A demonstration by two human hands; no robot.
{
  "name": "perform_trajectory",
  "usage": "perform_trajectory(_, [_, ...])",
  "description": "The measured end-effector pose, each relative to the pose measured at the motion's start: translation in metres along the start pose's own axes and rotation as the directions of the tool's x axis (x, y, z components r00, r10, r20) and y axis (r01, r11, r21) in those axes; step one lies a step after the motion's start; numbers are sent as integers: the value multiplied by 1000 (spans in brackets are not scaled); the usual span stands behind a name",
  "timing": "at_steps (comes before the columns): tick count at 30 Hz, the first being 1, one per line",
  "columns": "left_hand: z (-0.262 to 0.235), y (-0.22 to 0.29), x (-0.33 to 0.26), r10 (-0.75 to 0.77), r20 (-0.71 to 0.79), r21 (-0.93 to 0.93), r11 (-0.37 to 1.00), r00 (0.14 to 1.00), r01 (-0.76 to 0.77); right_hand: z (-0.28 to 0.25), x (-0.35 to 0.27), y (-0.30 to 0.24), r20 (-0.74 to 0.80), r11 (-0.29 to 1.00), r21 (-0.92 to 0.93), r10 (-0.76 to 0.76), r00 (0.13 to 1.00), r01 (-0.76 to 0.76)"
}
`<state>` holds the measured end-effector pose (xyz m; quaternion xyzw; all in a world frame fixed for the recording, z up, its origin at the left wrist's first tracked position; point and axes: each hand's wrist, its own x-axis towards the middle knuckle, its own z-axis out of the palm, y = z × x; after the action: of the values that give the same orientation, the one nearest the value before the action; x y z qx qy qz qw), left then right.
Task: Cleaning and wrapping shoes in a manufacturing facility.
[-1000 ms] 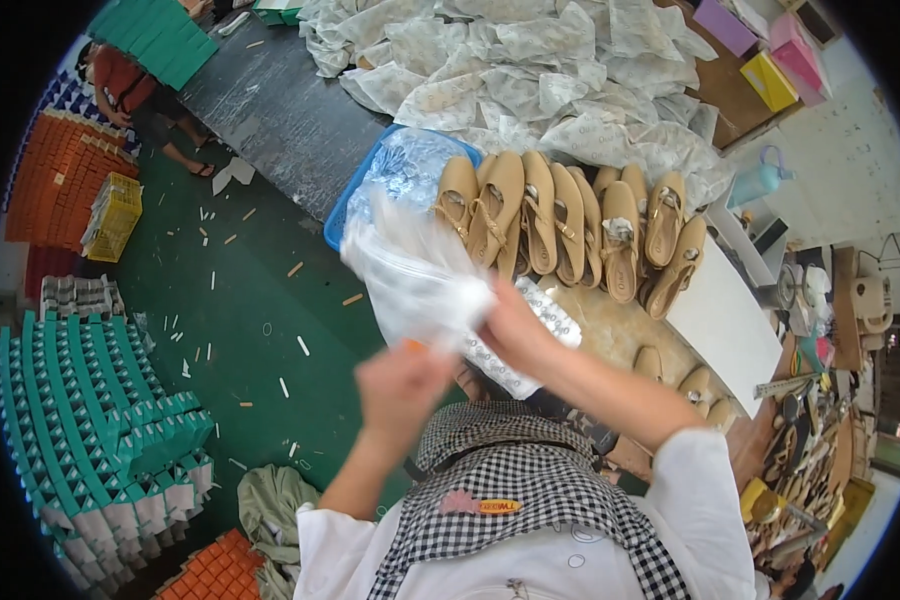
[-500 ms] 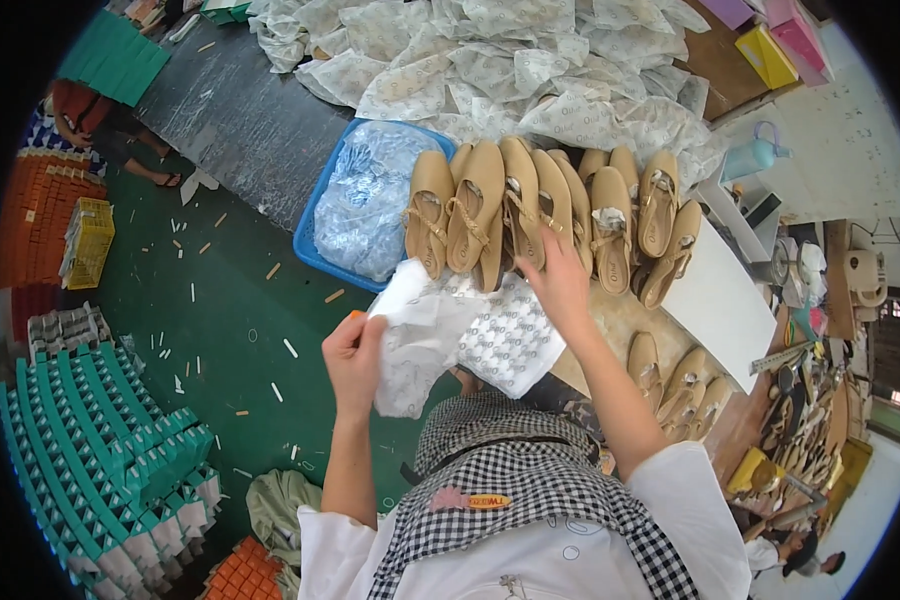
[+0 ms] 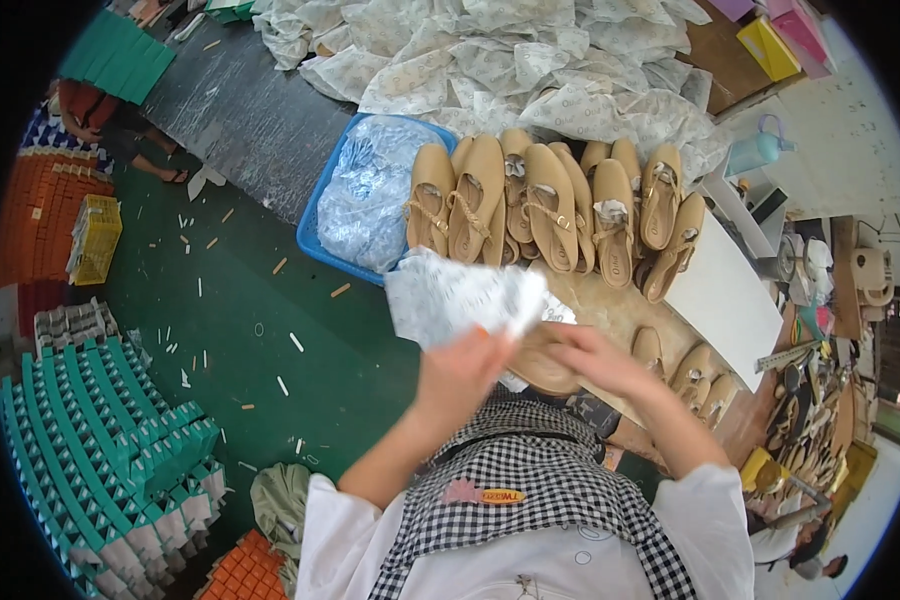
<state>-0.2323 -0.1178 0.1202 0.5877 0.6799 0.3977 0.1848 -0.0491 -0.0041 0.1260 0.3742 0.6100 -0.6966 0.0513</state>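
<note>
Pulled back from the shoe row (image 3: 475,200), the right hand (image 3: 592,358) had come close to the apron (image 3: 515,485) with one shoe (image 3: 542,370). Half a second earlier that hand was reaching among the standing shoes; the left hand (image 3: 465,372) had also moved inward, bringing the paper (image 3: 450,295) with it. In the inspector's judgement, this put shoe and paper together as the items being handled, where only the paper was in hand before.

Right fingers lay close together over the shoe, apparently gripping it; the thumb could not be made out. Left fingers, blurred, appeared to pinch the paper's near edge; their exact closure could not be confirmed. An orange patch showed at one left fingertip.

The shoe was tilted near the table's front edge, its far end partly covered by the paper. The blue basket (image 3: 313,246), holding clear plastic, stood left of the row. More shoes (image 3: 692,375) lay to the right.
</note>
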Motion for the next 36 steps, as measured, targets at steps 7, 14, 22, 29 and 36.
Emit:
perform_trajectory(7, [-101,-21,23,-283,-395,-76,958,874,276,41,125,-80,-276,766,311,-494,824,563])
perform_trajectory(14, [-44,-41,21,-514,-236,-506,790,825,347,39,104,-51,-27,957,-77,-282,959,279])
perform_trajectory(22, [-34,-24,40,-281,-128,-118,956,951,267,-79,127,92,-553,456,-832,-728,405,-316])
perform_trajectory(29, [-11,-46,51,-125,-92,243,959,988,144,-71,-41,-11,-533,858,-512,-342,774,27])
perform_trajectory(36, [35,47,5,175,207,-5,984,963,-178,-6,-33,55,-353,990,-16,-138,926,141])
